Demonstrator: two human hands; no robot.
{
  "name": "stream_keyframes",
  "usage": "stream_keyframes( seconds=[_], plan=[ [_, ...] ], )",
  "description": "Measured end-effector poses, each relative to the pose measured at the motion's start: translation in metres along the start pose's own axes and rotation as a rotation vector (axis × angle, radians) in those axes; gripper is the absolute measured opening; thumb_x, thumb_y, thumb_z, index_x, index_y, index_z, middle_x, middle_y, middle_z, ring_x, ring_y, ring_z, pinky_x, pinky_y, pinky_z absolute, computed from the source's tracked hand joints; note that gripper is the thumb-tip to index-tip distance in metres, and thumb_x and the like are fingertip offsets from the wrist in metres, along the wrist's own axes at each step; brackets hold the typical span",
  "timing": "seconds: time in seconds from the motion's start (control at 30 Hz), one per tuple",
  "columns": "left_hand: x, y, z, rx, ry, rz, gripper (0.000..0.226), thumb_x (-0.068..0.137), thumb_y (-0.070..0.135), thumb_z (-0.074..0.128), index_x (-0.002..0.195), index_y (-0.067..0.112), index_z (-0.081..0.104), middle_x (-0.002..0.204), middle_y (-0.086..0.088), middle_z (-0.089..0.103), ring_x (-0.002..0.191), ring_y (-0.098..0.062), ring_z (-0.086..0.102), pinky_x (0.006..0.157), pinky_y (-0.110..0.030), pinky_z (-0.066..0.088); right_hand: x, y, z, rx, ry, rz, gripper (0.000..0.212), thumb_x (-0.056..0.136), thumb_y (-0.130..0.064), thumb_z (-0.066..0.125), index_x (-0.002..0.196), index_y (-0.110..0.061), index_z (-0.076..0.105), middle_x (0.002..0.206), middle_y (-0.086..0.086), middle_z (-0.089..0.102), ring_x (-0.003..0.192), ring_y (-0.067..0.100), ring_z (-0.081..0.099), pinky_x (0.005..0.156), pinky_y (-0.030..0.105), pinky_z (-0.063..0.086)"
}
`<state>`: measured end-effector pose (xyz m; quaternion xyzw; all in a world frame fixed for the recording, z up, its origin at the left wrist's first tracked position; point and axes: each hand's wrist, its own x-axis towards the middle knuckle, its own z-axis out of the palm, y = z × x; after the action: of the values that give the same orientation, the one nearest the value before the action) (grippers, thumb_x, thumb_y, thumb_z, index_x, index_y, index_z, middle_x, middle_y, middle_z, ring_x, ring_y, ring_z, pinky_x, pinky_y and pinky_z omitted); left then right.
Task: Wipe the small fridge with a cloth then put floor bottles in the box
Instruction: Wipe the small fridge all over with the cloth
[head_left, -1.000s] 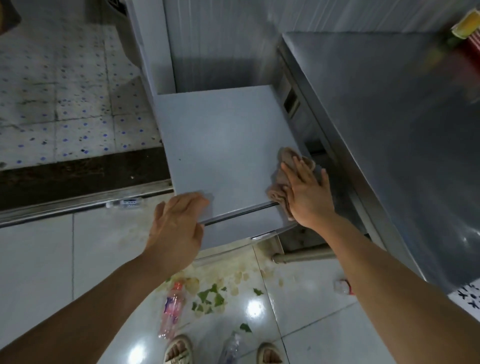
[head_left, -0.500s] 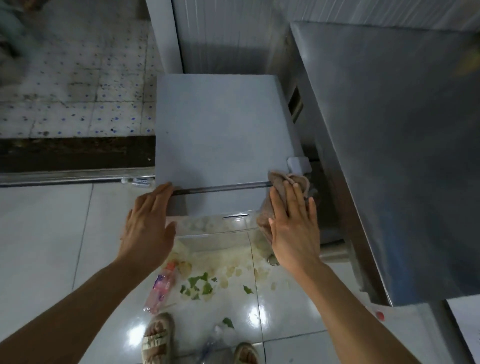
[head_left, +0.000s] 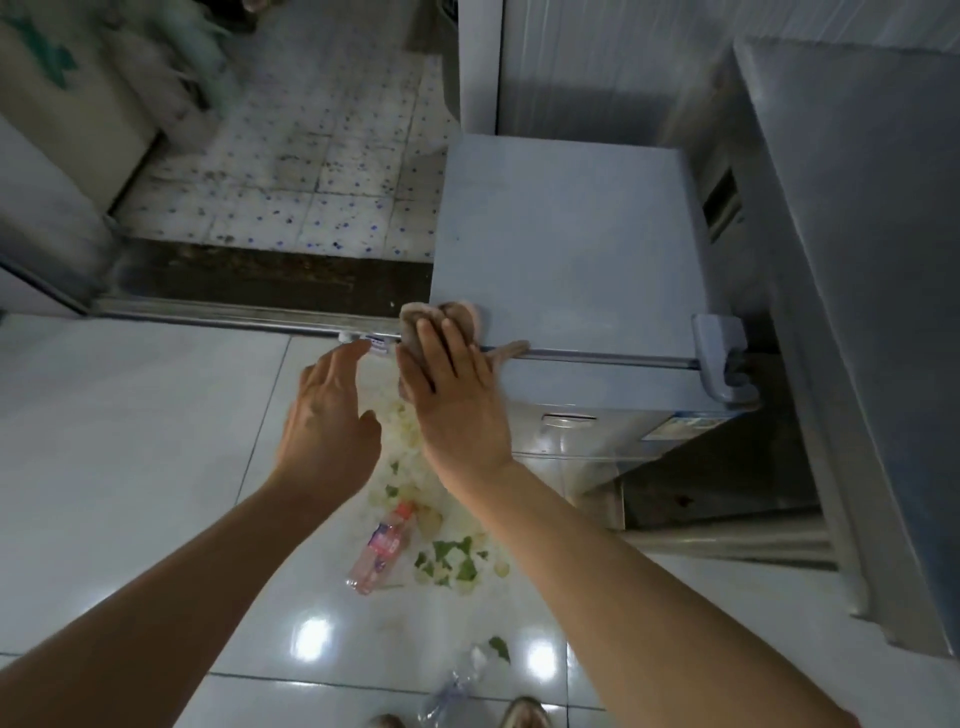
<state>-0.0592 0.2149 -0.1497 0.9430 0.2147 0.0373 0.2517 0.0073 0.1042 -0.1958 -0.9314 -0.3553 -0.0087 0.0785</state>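
The right hand (head_left: 457, 395) lies flat with straight fingers on a crumpled brownish-pink cloth (head_left: 441, 325), pressing it against the front left corner of the small pale-blue fridge (head_left: 566, 244), where the lid meets the door; part of the cloth hangs down over the corner below the palm and a strip trails along the dark seam to the right. The left hand (head_left: 327, 415) hovers just left of it, clear of the fridge, fingers straight and loosely spread, holding nothing. On the glossy white tiled floor (head_left: 130, 441) in front of the fridge lies a pink-labelled clear plastic bottle (head_left: 382, 545) on its side, among scattered green and pale vegetable scraps (head_left: 447, 561). A second, clear crumpled plastic bottle (head_left: 457, 686) lies nearer the bottom edge, beside the person's sandalled feet (head_left: 524, 714). A tall stainless steel cabinet (head_left: 872, 260) stands just right of the fridge
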Motion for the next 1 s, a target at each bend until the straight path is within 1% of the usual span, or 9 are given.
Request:
stream_keyframes(
  seconds=[0.07,0.13,0.23,0.33,0.43,0.5,0.63,0.8,1.0],
  plan=[
    [0.000,-0.002,0.002,-0.006,-0.009,0.046,0.072,0.078,-0.007,0.057,0.141,0.015,0.032,0.144,-0.007,0.041,0.132,-0.026,0.035,0.104,-0.039,0.035,-0.002,0.011,0.000,-0.053,0.039,-0.076,0.056,0.094,-0.020,0.019,0.150,-0.024,0.022,0.158,0.007,0.018,0.146,0.032,0.012,0.117,0.046,0.012],
    [-0.002,-0.002,0.007,-0.022,-0.027,0.103,0.072,0.077,-0.006,0.059,0.141,0.015,0.032,0.144,-0.005,0.041,0.133,-0.025,0.034,0.105,-0.038,0.034,-0.016,0.028,-0.002,-0.076,0.112,-0.098,0.055,0.091,-0.017,0.041,0.146,-0.021,0.035,0.153,0.010,0.031,0.143,0.032,0.025,0.115,0.049,0.023],
    [-0.005,0.007,0.015,-0.028,-0.036,0.246,0.069,0.076,-0.002,0.062,0.138,0.014,0.036,0.141,-0.005,0.044,0.131,-0.025,0.036,0.106,-0.039,0.031,-0.054,0.067,-0.004,-0.184,0.149,0.075,0.074,0.081,-0.021,0.068,0.146,-0.016,0.033,0.153,0.014,0.031,0.142,0.033,0.025,0.116,0.053,0.020],
    [-0.009,0.022,0.031,0.053,-0.029,0.421,0.066,0.073,0.000,0.068,0.133,0.011,0.044,0.136,-0.008,0.050,0.128,-0.027,0.041,0.106,-0.039,0.028,-0.095,0.116,-0.012,-0.284,0.112,0.291,0.084,0.082,-0.022,0.068,0.150,-0.016,0.020,0.156,0.014,0.019,0.145,0.031,0.010,0.115,0.052,0.002],
    [-0.011,0.040,0.050,0.113,-0.044,0.505,0.069,0.072,0.001,0.066,0.136,0.014,0.042,0.140,-0.003,0.047,0.132,-0.022,0.035,0.112,-0.041,0.019,-0.112,0.149,-0.021,-0.339,0.103,0.405,0.090,0.080,-0.023,0.071,0.151,-0.015,0.016,0.157,0.017,0.015,0.144,0.032,0.003,0.113,0.054,0.000],
    [-0.013,0.051,0.067,0.106,-0.032,0.556,0.070,0.070,0.001,0.067,0.135,0.014,0.044,0.139,-0.002,0.047,0.131,-0.023,0.036,0.113,-0.045,0.020,-0.113,0.157,-0.015,-0.336,0.134,0.411,0.095,0.078,-0.024,0.074,0.151,-0.016,0.014,0.157,0.016,0.014,0.145,0.032,0.000,0.113,0.054,0.002],
    [-0.011,0.054,0.101,0.066,0.147,0.593,0.063,0.065,0.001,0.070,0.126,0.011,0.054,0.127,-0.005,0.055,0.118,-0.026,0.046,0.106,-0.046,0.033,-0.116,0.168,0.011,-0.294,0.363,0.370,0.094,0.074,-0.025,0.078,0.148,-0.016,0.020,0.155,0.014,0.022,0.146,0.031,0.012,0.116,0.051,0.011],
    [-0.005,0.040,0.131,0.068,0.361,0.662,0.062,0.068,0.009,0.066,0.129,0.012,0.053,0.131,-0.003,0.054,0.123,-0.022,0.039,0.110,-0.048,0.020,-0.130,0.189,0.050,-0.352,0.647,0.297,0.088,0.078,-0.019,0.075,0.148,-0.011,0.021,0.152,0.023,0.025,0.143,0.036,0.017,0.113,0.052,0.027],
    [0.003,0.033,0.152,0.017,0.573,0.744,0.056,0.073,0.014,0.061,0.129,0.013,0.054,0.132,-0.003,0.055,0.122,-0.024,0.041,0.109,-0.050,0.021,-0.122,0.212,0.077,-0.358,0.904,0.163,0.057,0.097,-0.012,0.050,0.147,-0.008,0.024,0.153,0.025,0.017,0.144,0.039,0.013,0.115,0.053,0.024]
  ],
)
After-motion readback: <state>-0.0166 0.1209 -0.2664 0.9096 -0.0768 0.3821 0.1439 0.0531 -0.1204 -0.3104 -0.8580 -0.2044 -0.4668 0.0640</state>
